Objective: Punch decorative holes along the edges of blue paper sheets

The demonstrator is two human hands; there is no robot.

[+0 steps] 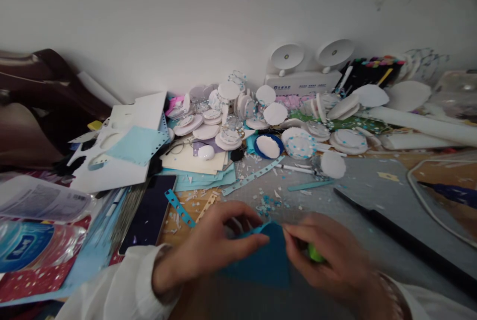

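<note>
My left hand [219, 245] is closed on a blue sheet [261, 260] that looks like paper or thin foam, its thumb over the front and its fingers behind. The sheet bends up at its top edge. At the sheet's right edge is my right hand [324, 248], slightly blurred, with thumb and forefinger pinched against it. A bright green object [315, 252] shows between its curled fingers; most of it is hidden, so its kind cannot be told. Just beyond the hands lie small blue and white punched bits [270, 203] on the grey mat [372, 181].
Many white discs [276, 114] with beaded wire are heaped along the wall. A black wand-like tool [402, 238] lies at right, near a white cable [413, 191]. At left are a phone [151, 213], punched blue strips [179, 208], card sheets [137, 146] and a tissue pack [33, 245].
</note>
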